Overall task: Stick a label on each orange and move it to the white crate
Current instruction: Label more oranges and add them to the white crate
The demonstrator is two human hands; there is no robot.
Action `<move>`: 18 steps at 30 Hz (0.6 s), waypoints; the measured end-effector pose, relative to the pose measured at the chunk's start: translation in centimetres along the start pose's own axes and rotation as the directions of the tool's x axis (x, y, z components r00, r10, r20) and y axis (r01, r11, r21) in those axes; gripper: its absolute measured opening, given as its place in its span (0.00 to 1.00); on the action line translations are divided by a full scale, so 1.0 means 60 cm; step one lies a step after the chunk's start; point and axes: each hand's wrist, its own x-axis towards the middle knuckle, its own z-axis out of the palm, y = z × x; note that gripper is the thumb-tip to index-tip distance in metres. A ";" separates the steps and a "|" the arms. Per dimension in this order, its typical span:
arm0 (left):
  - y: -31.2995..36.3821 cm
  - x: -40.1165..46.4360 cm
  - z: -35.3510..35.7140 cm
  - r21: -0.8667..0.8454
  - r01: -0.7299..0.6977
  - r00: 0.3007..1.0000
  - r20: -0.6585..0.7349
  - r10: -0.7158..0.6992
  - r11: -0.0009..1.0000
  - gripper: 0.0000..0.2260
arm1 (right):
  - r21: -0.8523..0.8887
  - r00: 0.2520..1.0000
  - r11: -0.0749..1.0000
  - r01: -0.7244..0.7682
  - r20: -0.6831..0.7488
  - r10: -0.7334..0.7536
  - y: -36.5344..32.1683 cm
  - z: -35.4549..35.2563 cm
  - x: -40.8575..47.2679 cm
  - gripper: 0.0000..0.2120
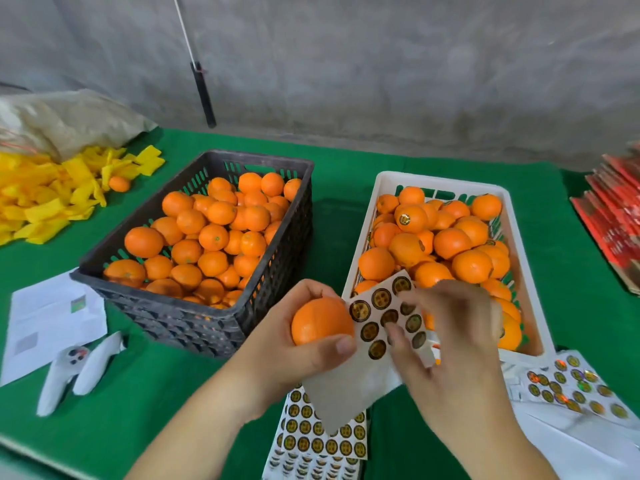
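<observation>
The left hand [294, 355] had its grip closed around an orange [320, 323], held above the green tabletop [138, 393] between the black crate [277, 271] and the white crate [533, 327]. The right hand [450, 344] pinched at a label sheet [377, 327] touching the orange, its grip closed on the sheet.

Green tablecloth [346, 161] under everything; heap of yellow wrappers [45, 199] far left, tan sack [69, 119] slumped behind; white paper sheet [52, 317] plus two white controllers [76, 372] near left; red packets [613, 220] stacked far right; grey wall [381, 64] behind.
</observation>
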 end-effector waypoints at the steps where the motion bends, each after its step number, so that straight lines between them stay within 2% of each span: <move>1: -0.002 -0.005 0.003 0.014 -0.012 1.000 -0.008 0.013 1.000 0.32 | -0.006 0.996 0.996 0.084 0.017 -0.084 -0.007 0.002 -0.001 0.15; 2: -0.003 -0.011 0.005 0.018 -0.026 1.000 -0.018 0.026 0.999 0.33 | 0.020 0.991 0.992 0.124 0.049 -0.125 -0.013 0.003 -0.001 0.16; 5: -0.002 -0.025 0.007 0.050 -0.063 0.998 -0.016 0.064 0.997 0.36 | 0.124 0.982 0.985 0.122 0.132 -0.138 -0.017 -0.005 0.005 0.17; 10: 0.005 -0.041 0.010 0.165 -0.097 0.992 0.102 0.080 0.981 0.38 | 0.157 0.971 0.974 0.163 0.147 -0.186 -0.019 -0.023 0.010 0.14; 14: 0.005 -0.045 0.015 0.193 -0.099 0.987 0.145 0.071 0.976 0.42 | 0.213 0.948 0.971 0.111 0.270 -0.168 -0.016 -0.041 0.014 0.14; 16: 0.005 -0.045 0.015 0.207 -0.106 0.987 0.144 0.077 0.973 0.41 | 0.224 0.922 0.972 0.072 0.358 -0.151 -0.009 -0.049 0.018 0.12; 18: 0.006 -0.045 0.015 0.210 -0.113 0.986 0.144 0.084 0.971 0.41 | 0.222 0.908 0.972 0.076 0.387 -0.159 -0.006 -0.049 0.019 0.11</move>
